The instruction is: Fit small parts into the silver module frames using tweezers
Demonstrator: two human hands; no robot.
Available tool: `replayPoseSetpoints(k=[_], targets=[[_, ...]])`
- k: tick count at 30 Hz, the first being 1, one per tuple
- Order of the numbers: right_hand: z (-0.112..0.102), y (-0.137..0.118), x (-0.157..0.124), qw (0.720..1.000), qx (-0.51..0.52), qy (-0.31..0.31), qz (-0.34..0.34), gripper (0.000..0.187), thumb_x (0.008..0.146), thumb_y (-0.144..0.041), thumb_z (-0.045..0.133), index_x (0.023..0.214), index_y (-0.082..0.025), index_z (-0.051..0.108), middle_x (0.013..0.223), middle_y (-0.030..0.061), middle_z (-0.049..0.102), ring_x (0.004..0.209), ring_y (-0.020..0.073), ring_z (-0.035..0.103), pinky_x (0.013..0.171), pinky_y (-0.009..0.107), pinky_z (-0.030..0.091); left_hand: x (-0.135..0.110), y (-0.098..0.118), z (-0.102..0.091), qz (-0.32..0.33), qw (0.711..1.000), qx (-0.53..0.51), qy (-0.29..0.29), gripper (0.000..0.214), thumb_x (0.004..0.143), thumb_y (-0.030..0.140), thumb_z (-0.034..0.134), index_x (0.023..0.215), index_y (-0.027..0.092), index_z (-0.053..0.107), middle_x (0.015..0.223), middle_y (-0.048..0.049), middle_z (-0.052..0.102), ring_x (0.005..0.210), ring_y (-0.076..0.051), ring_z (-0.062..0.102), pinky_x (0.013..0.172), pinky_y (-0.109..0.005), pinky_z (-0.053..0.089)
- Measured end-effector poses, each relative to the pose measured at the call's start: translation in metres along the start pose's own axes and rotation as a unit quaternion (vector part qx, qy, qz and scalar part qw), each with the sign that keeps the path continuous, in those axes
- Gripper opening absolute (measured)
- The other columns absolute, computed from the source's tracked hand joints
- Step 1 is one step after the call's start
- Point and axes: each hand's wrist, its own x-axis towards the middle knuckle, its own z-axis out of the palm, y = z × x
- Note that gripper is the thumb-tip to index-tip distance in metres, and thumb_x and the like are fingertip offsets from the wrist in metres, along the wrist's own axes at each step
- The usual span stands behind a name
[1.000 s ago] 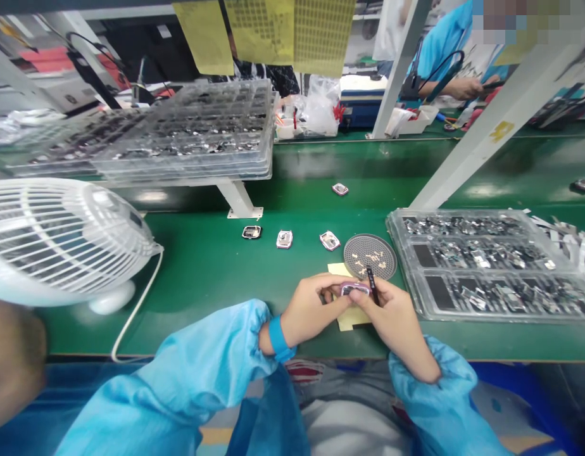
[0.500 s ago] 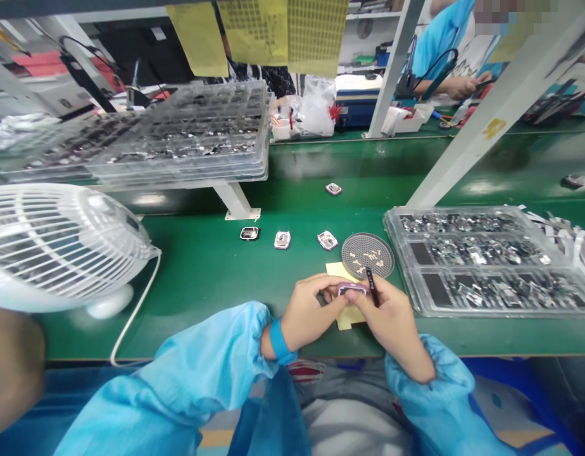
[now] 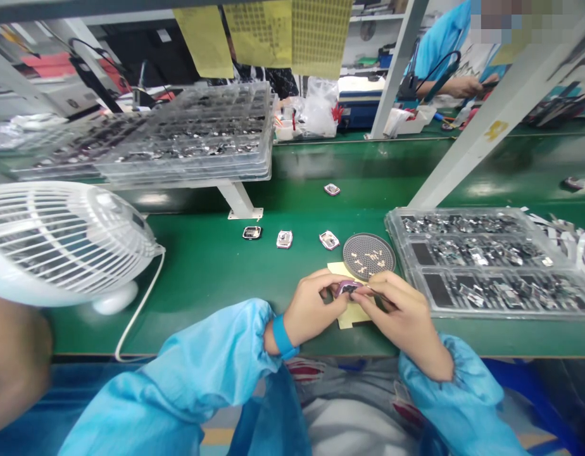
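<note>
My left hand (image 3: 315, 305) is closed around a small purple watch case (image 3: 348, 287), holding it above yellow paper (image 3: 353, 315) on the green bench. At the case's right edge, the fingers of my right hand (image 3: 401, 309) are pinched on dark tweezers (image 3: 378, 294), mostly hidden by the hand. The tips seem to meet the case, though contact is hard to make out. Just beyond my hands lies a round grey perforated dish (image 3: 350, 261) with several small beige pieces. Farther left sit a black-rimmed watch case (image 3: 252, 233) and two silvery cases (image 3: 284, 239).
A clear compartment tray (image 3: 432, 308) of metal parts is at right, beside white strips (image 3: 570, 240). On the left stands a white fan (image 3: 59, 244) with its cable. Stacked trays (image 3: 188, 168) rest on a raised shelf. Across the bench, a person in a blue sleeve works.
My right hand has shifted right and turned, so the tweezers no longer point up but lie toward the case. My left hand keeps the case, now tilted slightly.
</note>
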Motion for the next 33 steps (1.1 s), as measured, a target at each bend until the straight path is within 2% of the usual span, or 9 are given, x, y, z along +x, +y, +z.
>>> replayPoseSetpoints(k=[6, 9, 13, 15, 18, 22, 28, 31, 33], targets=[[-0.001, 0.004, 0.001, 0.999, -0.014, -0.042, -0.022, 0.012, 0.095, -0.022, 0.061, 0.105, -0.022, 0.068, 0.093, 0.0052, 0.061, 0.079, 0.0149, 0.06, 0.067, 0.028, 0.048, 0.001, 0.0, -0.001, -0.009, 1.0, 0.003, -0.007, 0.027, 0.079, 0.012, 0.064, 0.101, 0.017, 0.078, 0.079, -0.0031, 0.064, 0.068, -0.011, 0.054, 0.061, -0.021, 0.042], [-0.002, 0.006, 0.007, 0.997, 0.011, -0.078, -0.009, 0.007, 0.096, -0.024, 0.059, 0.097, -0.021, 0.064, 0.092, 0.0049, 0.06, 0.081, 0.0154, 0.06, 0.069, 0.028, 0.048, 0.002, 0.0, -0.001, -0.034, 0.999, -0.006, -0.011, 0.026, 0.078, 0.012, 0.065, 0.1, 0.016, 0.078, 0.077, -0.0029, 0.064, 0.066, -0.01, 0.051, 0.06, -0.02, 0.041], [-0.004, 0.013, 0.019, 0.998, -0.024, 0.009, 0.051, 0.013, 0.098, -0.027, 0.056, 0.088, -0.02, 0.061, 0.09, 0.0055, 0.061, 0.081, 0.0172, 0.059, 0.072, 0.03, 0.048, 0.005, -0.002, -0.003, -0.081, 0.996, -0.03, -0.01, 0.026, 0.077, 0.016, 0.068, 0.101, 0.014, 0.078, 0.074, -0.0018, 0.061, 0.061, -0.009, 0.047, 0.056, -0.021, 0.037], [-0.005, 0.017, 0.023, 0.992, -0.093, 0.051, 0.073, 0.016, 0.099, -0.028, 0.052, 0.098, -0.019, 0.065, 0.097, 0.0092, 0.064, 0.091, 0.0216, 0.061, 0.083, 0.036, 0.049, 0.005, -0.003, -0.003, -0.093, 0.995, -0.043, -0.01, 0.026, 0.077, 0.018, 0.069, 0.102, 0.014, 0.078, 0.073, -0.0016, 0.061, 0.061, -0.009, 0.046, 0.056, -0.021, 0.036], [-0.003, 0.016, 0.025, 0.991, -0.1, 0.039, 0.083, 0.025, 0.101, -0.029, 0.048, 0.115, -0.019, 0.066, 0.109, 0.0119, 0.065, 0.105, 0.025, 0.061, 0.094, 0.04, 0.048, 0.005, -0.004, -0.003, -0.1, 0.993, -0.053, -0.009, 0.027, 0.077, 0.019, 0.069, 0.103, 0.014, 0.078, 0.075, -0.0027, 0.063, 0.061, -0.01, 0.046, 0.056, -0.021, 0.035], [0.003, 0.006, 0.017, 0.998, 0.005, -0.007, 0.069, 0.021, 0.094, -0.034, 0.063, 0.109, -0.021, 0.069, 0.105, 0.0082, 0.065, 0.097, 0.0211, 0.064, 0.087, 0.034, 0.052, 0.008, -0.004, -0.004, -0.108, 0.992, -0.069, -0.005, 0.027, 0.077, 0.02, 0.069, 0.102, 0.013, 0.077, 0.075, -0.0032, 0.065, 0.06, -0.01, 0.047, 0.055, -0.022, 0.035], [0.006, 0.009, 0.004, 0.999, 0.027, 0.009, 0.021, 0.008, 0.094, -0.025, 0.062, 0.095, -0.021, 0.068, 0.102, 0.0075, 0.064, 0.092, 0.0189, 0.062, 0.078, 0.03, 0.05, 0.005, -0.008, 0.0, -0.129, 0.981, -0.143, -0.034, 0.028, 0.079, 0.027, 0.072, 0.103, 0.013, 0.077, 0.086, -0.0073, 0.073, 0.072, -0.015, 0.061, 0.066, -0.025, 0.046], [0.004, 0.014, 0.0, 0.997, 0.028, 0.023, 0.065, 0.008, 0.095, -0.027, 0.061, 0.092, -0.02, 0.065, 0.097, 0.0057, 0.064, 0.079, 0.0158, 0.059, 0.068, 0.028, 0.046, 0.006, -0.008, 0.0, -0.125, 0.977, -0.168, -0.045, 0.029, 0.081, 0.029, 0.072, 0.105, 0.013, 0.075, 0.094, -0.0093, 0.075, 0.081, -0.018, 0.066, 0.075, -0.029, 0.05], [0.003, 0.015, -0.003, 0.993, 0.035, 0.048, 0.104, 0.012, 0.095, -0.028, 0.06, 0.087, -0.02, 0.063, 0.089, 0.004, 0.062, 0.071, 0.0145, 0.055, 0.063, 0.028, 0.043, 0.02, -0.009, -0.008, -0.091, 0.986, -0.137, -0.026, 0.03, 0.084, 0.03, 0.069, 0.108, 0.013, 0.073, 0.101, -0.0098, 0.075, 0.087, -0.019, 0.067, 0.08, -0.03, 0.051]])
